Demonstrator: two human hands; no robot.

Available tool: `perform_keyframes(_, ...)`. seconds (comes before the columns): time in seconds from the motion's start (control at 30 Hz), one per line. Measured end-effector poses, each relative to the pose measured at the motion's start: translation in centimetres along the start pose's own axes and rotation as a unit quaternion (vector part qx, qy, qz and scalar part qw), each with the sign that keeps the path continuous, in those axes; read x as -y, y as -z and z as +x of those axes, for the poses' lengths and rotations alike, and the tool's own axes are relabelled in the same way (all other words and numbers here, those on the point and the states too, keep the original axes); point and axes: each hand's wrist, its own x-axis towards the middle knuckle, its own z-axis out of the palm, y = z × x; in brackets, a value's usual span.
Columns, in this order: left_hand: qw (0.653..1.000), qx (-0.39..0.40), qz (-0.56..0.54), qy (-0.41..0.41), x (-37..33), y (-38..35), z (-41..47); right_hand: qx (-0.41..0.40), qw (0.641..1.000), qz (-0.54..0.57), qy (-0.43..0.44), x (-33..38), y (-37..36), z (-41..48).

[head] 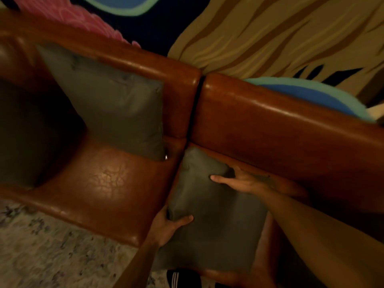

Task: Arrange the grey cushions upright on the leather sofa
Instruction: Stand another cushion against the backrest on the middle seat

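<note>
A brown leather sofa (108, 179) runs across the view in two sections. One grey cushion (116, 107) stands upright against the left backrest. A second grey cushion (214, 223) lies flat on the right seat. My left hand (166, 227) grips its near left edge, thumb on top. My right hand (243, 181) holds its far edge by the backrest, thumb on top and fingers behind. A third dark grey cushion (25, 138) sits in shadow at the far left.
A colourful mural wall (259, 34) rises behind the backrest (291, 125). A pale patterned rug (52, 252) covers the floor in front of the sofa. A dark shoe with white stripes (182, 278) shows at the bottom edge.
</note>
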Motion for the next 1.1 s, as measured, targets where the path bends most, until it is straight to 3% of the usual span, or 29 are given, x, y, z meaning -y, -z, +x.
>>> perform_keyframes(0.2,0.992,-0.037,0.077,-0.098,-2.1,-4.8,-7.5,-0.010,0.991,0.136,0.018,-4.3,2.8,-8.4)
perform_keyframes(0.33,0.964,-0.081,0.199,-0.157,-4.4,-7.7,-11.7,-0.030,0.977,0.210,0.021,-9.2,4.5,-13.7)
perform_keyframes(0.47,0.907,-0.091,0.368,-0.185,-7.0,-9.6,-14.5,-0.037,0.957,0.287,0.024,-14.3,4.7,-17.9)
perform_keyframes(0.6,0.821,-0.081,0.521,-0.218,-8.5,-11.8,-15.6,-0.061,0.944,0.323,0.028,-18.7,4.0,-20.2)
perform_keyframes(0.77,0.769,-0.068,0.593,-0.229,-7.6,-14.4,-15.6,-0.236,0.961,0.112,0.092,-21.2,2.8,-22.7)
perform_keyframes(0.83,0.766,-0.069,0.594,-0.237,-7.3,-14.7,-15.7,-0.242,0.960,0.004,0.138,-21.4,2.2,-23.3)
perform_keyframes(0.97,0.767,-0.051,0.594,-0.236,-6.3,-13.8,-16.3,-0.248,0.946,-0.145,0.148,-21.3,1.5,-23.1)
perform_keyframes(1.1,0.737,-0.024,0.632,-0.239,-5.8,-12.8,-17.4,-0.212,0.914,-0.270,0.215,-19.2,2.8,-22.7)
